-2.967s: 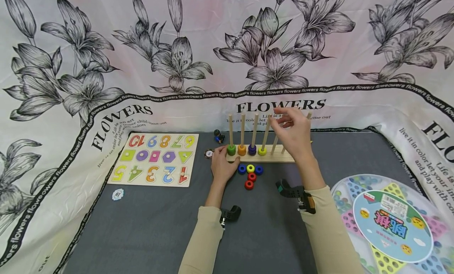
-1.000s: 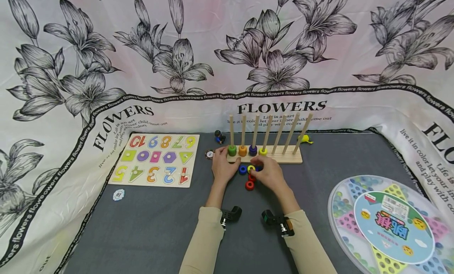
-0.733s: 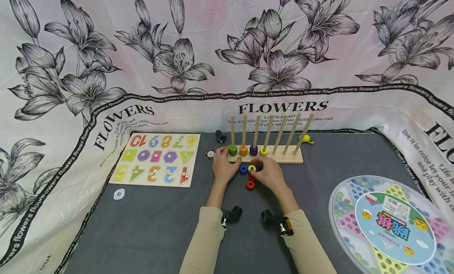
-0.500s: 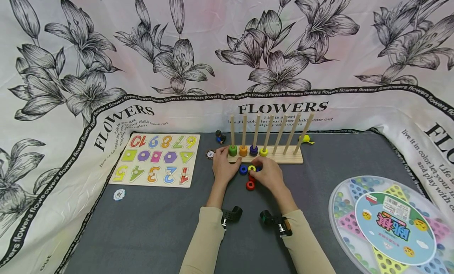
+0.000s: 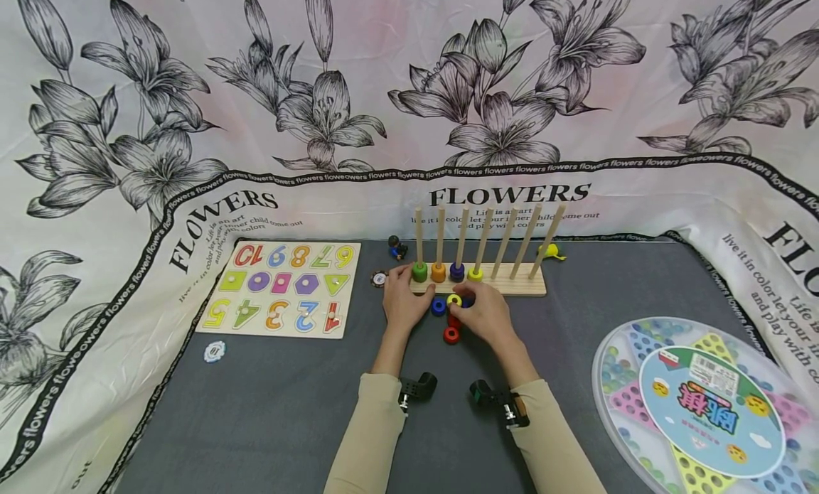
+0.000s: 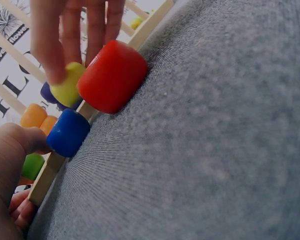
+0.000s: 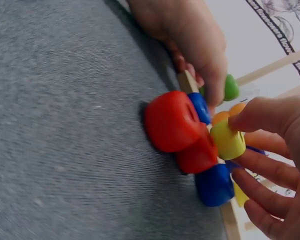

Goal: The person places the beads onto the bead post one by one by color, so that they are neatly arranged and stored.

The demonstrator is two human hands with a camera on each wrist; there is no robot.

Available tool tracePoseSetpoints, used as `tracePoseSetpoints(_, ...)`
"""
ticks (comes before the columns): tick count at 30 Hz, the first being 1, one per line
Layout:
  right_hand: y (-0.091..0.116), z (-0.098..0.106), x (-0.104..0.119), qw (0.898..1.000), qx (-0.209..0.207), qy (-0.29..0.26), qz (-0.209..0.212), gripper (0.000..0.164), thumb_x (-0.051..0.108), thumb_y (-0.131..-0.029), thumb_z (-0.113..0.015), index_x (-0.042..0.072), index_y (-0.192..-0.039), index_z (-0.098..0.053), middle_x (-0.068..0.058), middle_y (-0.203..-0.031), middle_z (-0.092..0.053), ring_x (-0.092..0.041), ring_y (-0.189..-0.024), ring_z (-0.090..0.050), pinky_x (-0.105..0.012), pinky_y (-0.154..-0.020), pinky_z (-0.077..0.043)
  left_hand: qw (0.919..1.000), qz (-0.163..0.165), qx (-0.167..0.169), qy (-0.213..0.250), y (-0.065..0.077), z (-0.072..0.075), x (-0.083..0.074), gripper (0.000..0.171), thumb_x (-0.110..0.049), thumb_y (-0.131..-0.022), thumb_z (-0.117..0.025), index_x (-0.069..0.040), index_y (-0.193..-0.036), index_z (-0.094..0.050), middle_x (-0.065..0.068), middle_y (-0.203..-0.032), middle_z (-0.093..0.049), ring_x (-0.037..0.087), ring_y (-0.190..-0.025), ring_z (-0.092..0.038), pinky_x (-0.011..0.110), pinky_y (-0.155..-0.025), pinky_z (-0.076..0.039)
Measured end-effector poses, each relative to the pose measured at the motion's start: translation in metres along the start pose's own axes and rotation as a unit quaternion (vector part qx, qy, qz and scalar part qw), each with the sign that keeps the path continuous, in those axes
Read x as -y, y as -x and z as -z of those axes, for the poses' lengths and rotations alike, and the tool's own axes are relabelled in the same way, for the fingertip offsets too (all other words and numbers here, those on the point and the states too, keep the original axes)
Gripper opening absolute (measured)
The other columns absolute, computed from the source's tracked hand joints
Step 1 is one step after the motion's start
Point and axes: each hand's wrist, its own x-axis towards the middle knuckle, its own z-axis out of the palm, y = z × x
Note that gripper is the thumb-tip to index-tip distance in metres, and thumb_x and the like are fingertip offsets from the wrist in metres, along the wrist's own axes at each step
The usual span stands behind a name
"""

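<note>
In the head view, partly concealed a glossy blue ring (image 7: 215, 186) behind the right hand (image 5: 489, 314). Extended both beige-sleeved forearms (image 5: 371, 433) forward over the grey worktop (image 5: 269, 416). Clasped the end of the pale wooden peg board (image 5: 512, 286) with the left hand (image 5: 404, 303). Pinched a glossy yellow ring (image 7: 226, 141) between right thumb and fingers, just in front of the board, near a glossy red ring (image 7: 171, 121).

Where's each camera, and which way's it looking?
Head: on the head, facing forward and down at the pegboard; left hand, right hand and sleeves show.
Left wrist: on that wrist, facing a red ring and blue ring; both hands show.
Right wrist: on that wrist, facing the pinched yellow ring; both hands show.
Both wrist views share that ring.
</note>
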Motion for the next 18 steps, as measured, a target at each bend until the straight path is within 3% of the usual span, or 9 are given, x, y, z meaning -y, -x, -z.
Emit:
tracePoseSetpoints(10,0.002,0.024,0.008,0.995,-0.040,-0.084,0.033,0.027,0.010,-0.084,-0.074,0.000,-0.109,-0.071,-0.018,-0.109,-0.067,-0.034,-0.095,-0.068,-0.048,-0.080,-0.055,1.0000,0.003,-0.004,0.003,0.000,-0.001,0.000,0.056,-0.029,-0.083,-0.076,-0.006,-0.132,-0.063,0.013,-0.127,-0.054,0.031,-0.112,-0.052,0.049,-0.089,-0.048)
tracePoseSetpoints(18,0.003,0.047,0.018,0.989,-0.074,-0.114,0.051,0.026,0.006,-0.084,-0.073,-0.002,-0.108,-0.071,-0.020,-0.109,-0.064,-0.035,-0.087,-0.070,-0.045,-0.070,-0.058,1.0000,0.004,-0.005,0.004,0.001,-0.001,-0.001,0.055,-0.028,-0.083,-0.076,-0.006,-0.132,-0.063,0.013,-0.127,-0.055,0.030,-0.113,-0.052,0.050,-0.089,-0.048)
